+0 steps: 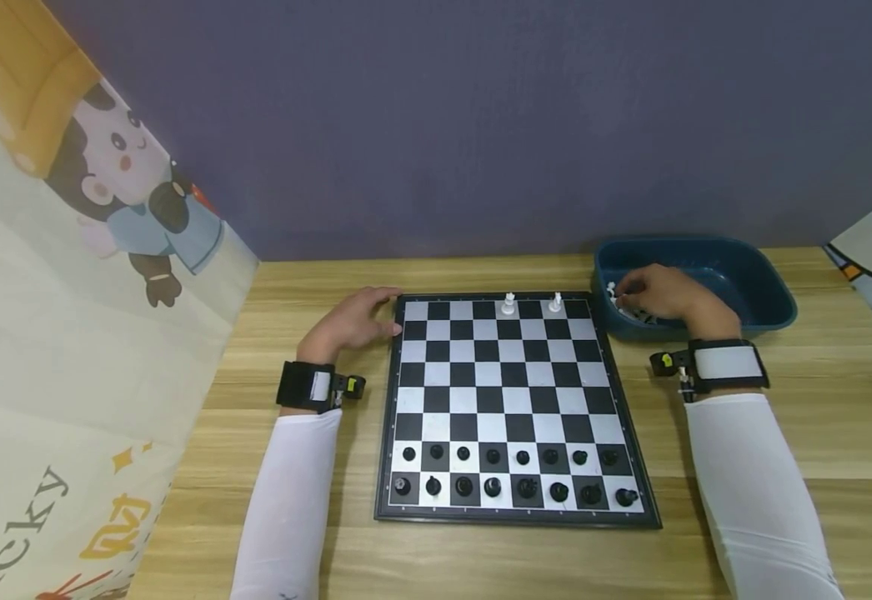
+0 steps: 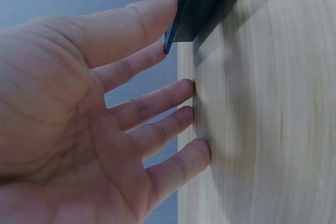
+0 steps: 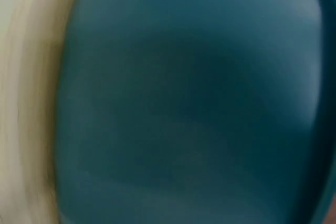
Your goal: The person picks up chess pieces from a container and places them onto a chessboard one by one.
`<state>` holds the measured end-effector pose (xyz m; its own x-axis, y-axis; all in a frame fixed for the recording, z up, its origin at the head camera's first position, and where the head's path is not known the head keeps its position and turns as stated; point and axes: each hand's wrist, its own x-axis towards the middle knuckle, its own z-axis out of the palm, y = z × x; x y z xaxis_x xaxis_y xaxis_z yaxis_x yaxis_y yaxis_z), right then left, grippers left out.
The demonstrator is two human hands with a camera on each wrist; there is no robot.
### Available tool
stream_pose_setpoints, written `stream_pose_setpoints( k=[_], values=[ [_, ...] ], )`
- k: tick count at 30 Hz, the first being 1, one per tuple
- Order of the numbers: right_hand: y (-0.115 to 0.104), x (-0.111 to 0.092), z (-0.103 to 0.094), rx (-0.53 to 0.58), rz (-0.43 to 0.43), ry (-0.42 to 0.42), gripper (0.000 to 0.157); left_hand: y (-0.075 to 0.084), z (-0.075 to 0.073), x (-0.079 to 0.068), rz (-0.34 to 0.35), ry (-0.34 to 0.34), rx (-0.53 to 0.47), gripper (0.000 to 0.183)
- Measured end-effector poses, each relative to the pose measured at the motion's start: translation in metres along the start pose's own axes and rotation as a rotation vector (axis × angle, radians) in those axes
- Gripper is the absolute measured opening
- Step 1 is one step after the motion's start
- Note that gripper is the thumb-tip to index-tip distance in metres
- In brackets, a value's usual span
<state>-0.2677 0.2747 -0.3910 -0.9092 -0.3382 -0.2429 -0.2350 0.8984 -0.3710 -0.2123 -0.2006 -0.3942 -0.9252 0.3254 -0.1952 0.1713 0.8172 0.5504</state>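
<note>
A black-and-white chessboard [image 1: 492, 375] lies on the table. My left hand [image 1: 364, 319] is at its far left corner; in the left wrist view the thumb [image 2: 152, 19] touches the board's edge [image 2: 181, 14] and the lower fingertips [image 2: 197, 153] rest on the wood. My right hand [image 1: 664, 292] reaches into a dark blue plastic bin [image 1: 774, 287], fingers bent down at white chess pieces [image 1: 612, 289]. Whether it grips one is hidden; the right wrist view shows the bin's wall [image 3: 184, 103]. Two white pieces, one [image 1: 508, 303] left of the other [image 1: 556, 302], stand on the far row.
Black chess pieces [image 1: 492, 486] fill the two near rows of the board. Behind the wooden table [image 1: 526, 562] rises a dark blue-grey surface [image 1: 421, 133]. A pale sheet with a cartoon figure [image 1: 136, 179] lies along the left. The bin stands against the board's far right corner.
</note>
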Motion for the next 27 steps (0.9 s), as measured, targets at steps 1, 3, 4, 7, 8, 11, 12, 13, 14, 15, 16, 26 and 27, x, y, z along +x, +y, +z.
stream_pose_setpoints(
  k=[1, 3, 4, 7, 8, 11, 12, 13, 14, 15, 16, 26, 27],
  values=[
    [0.000, 0.000, 0.000, 0.003, -0.002, -0.002, 0.033, 0.000, 0.000, 0.000, 0.001, 0.000, 0.002, 0.067],
    [-0.001, 0.000, 0.001, 0.010, -0.008, -0.003, 0.030, -0.001, 0.000, 0.001, 0.003, -0.002, 0.004, 0.067],
    [-0.001, 0.000, 0.001, 0.017, -0.007, -0.002, 0.028, -0.002, 0.000, 0.001, 0.002, -0.003, 0.005, 0.067],
    [-0.001, -0.001, 0.000, 0.025, -0.012, 0.011, 0.022, -0.002, 0.000, 0.001, 0.001, -0.001, 0.008, 0.067],
    [-0.001, -0.002, 0.000, 0.027, -0.012, 0.015, 0.020, -0.002, 0.000, 0.001, 0.001, -0.001, 0.008, 0.067],
    [-0.002, -0.004, -0.003, 0.025, -0.015, 0.035, 0.016, -0.001, -0.001, 0.001, 0.002, -0.002, 0.006, 0.067],
    [-0.002, -0.004, -0.003, 0.021, -0.020, 0.044, 0.015, -0.001, -0.001, 0.001, -0.001, -0.001, 0.007, 0.067],
    [-0.002, -0.005, -0.004, 0.018, -0.027, 0.053, 0.015, -0.001, 0.000, 0.001, -0.001, -0.002, 0.007, 0.067],
    [-0.003, -0.006, -0.005, 0.017, -0.035, 0.064, 0.016, -0.001, 0.000, 0.001, -0.003, -0.001, 0.008, 0.067],
    [-0.003, -0.006, -0.006, 0.014, -0.044, 0.077, 0.016, -0.001, 0.000, 0.001, -0.003, -0.001, 0.008, 0.067],
    [-0.003, -0.007, -0.007, 0.010, -0.052, 0.092, 0.017, -0.001, 0.000, 0.000, -0.006, -0.001, 0.007, 0.067],
    [-0.011, -0.011, -0.013, 0.013, -0.023, 0.171, 0.025, -0.001, 0.000, 0.000, -0.002, 0.004, 0.011, 0.066],
    [-0.013, -0.012, -0.014, 0.019, -0.017, 0.176, 0.026, -0.001, 0.000, 0.000, -0.002, 0.005, 0.012, 0.066]
  ],
)
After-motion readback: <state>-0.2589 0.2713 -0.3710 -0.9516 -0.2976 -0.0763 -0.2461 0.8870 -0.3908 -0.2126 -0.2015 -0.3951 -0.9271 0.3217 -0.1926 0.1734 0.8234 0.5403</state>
